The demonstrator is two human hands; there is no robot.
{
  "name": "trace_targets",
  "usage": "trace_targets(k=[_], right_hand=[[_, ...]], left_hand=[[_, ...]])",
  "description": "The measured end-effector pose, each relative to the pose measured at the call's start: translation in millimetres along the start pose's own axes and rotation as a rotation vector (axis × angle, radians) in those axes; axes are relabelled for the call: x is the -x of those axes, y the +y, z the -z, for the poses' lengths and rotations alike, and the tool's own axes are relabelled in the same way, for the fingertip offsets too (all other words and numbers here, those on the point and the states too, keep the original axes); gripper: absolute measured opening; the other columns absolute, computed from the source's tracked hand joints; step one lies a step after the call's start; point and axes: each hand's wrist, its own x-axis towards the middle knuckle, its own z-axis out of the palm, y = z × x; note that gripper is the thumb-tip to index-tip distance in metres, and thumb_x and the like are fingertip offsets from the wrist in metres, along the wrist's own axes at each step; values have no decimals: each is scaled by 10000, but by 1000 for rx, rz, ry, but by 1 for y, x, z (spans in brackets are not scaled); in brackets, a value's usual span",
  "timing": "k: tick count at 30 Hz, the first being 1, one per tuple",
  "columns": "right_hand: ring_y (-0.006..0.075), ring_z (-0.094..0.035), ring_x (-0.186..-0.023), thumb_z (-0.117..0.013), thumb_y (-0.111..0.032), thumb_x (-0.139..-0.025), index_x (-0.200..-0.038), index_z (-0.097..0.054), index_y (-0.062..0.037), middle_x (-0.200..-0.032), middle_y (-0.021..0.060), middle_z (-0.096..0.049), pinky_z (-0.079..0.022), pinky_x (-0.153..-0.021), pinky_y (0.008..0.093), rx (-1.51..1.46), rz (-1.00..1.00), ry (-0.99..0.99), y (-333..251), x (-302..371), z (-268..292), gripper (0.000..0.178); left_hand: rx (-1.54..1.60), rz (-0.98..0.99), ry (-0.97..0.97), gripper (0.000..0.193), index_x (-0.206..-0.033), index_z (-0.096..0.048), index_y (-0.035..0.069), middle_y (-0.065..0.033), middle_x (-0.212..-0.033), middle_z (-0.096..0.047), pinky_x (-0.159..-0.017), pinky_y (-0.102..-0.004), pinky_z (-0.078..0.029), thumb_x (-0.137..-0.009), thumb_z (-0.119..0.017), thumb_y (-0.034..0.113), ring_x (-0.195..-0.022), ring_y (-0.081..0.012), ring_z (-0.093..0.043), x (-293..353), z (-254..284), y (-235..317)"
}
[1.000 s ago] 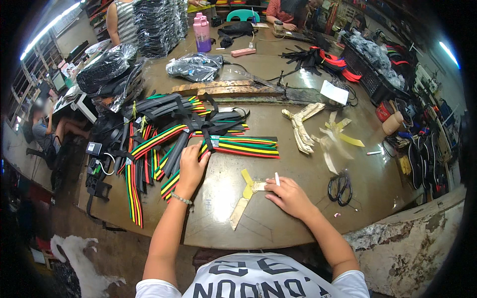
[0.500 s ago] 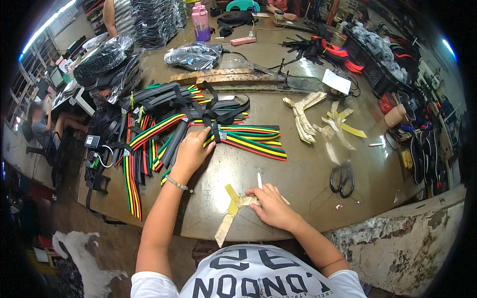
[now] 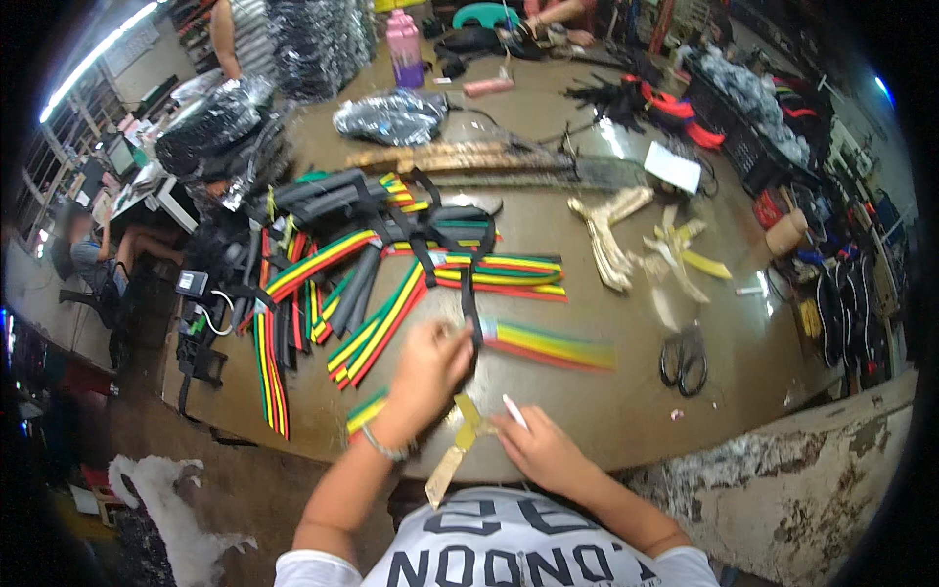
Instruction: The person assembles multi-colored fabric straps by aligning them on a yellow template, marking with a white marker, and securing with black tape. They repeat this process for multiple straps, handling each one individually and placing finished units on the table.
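My left hand (image 3: 430, 367) is closed on a striped strap (image 3: 553, 344) in green, yellow and red, blurred by motion. The strap sticks out to the right, and a black band (image 3: 468, 303) runs up from it. More striped and dark grey straps (image 3: 362, 264) lie piled beyond this hand. My right hand (image 3: 548, 450) is closed round a white pen (image 3: 514, 411), its upper end sticking up past the fingers. Those fingers also rest at one arm of a Y-shaped template (image 3: 447, 474), tan with a yellow middle, flat near the table's front edge.
More tan templates (image 3: 611, 235) and dark-handled scissors (image 3: 683, 360) lie to the right on the table (image 3: 577, 401). A wooden bar (image 3: 460, 157) spans the middle. Behind are a plastic-wrapped bundle (image 3: 391, 115), a pink and purple bottle (image 3: 404, 49) and another person's hands (image 3: 558, 27).
My left hand has come nearer to me, drawing a striped strap off the pile. My right hand, with the pen, has shifted slightly downward at the template.
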Motion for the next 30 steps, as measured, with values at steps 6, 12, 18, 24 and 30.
trace_targets(k=[6, 12, 18, 24, 30], right_hand=[[305, -586, -917, -663, -36, -811, -1176, -625, -7, -1036, 160, -589, -506, -819, 380, 244, 206, 84, 8, -24, 6, 368], [313, -580, -947, -678, -81, -823, -1126, -632, 21, -1038, 151, -594, -501, -823, 400, 275, 110, 189, 26, -63, -11, 323], [322, -580, -963, -709, -165, -835, -1089, -636, 22, -1044, 155, -591, -498, -840, 403, 325, 92, 179, 30, -58, -17, 323], [328, -563, -939, -701, -176, -845, -1070, -639, 38, -992, 152, -569, -499, -806, 405, 372, -30, 143, 18, -46, -17, 316], [316, -555, -916, -707, -154, -839, -969, -675, 39, -946, 137, -568, -500, -769, 401, 411, -19, 205, 15, -41, -21, 235]], left_hand=[[107, 68, 127, 265, -1148, -664, 2, -178, -1116, -652, -927, -418, -467, -898, -620, 76, -1042, -346, -590, 41, -1, -6], [86, 35, 99, 282, -1109, -656, -7, -190, -1148, -654, -935, -430, -485, -849, -678, 99, -1055, -363, -618, 53, 2, 4], [-136, -7, 39, 299, -1089, -684, 21, -186, -1169, -637, -921, -419, -499, -803, -729, 96, -1068, -335, -609, 56, 0, 6], [-155, -77, -38, 390, -1139, -675, 23, -182, -1139, -603, -888, -410, -498, -750, -693, 7, -1026, -347, -578, 55, 1, 6], [-35, -43, 96, 273, -1054, -701, 21, -146, -1093, -638, -836, -406, -507, -783, -705, -10, -968, -326, -598, 62, -12, 3]])
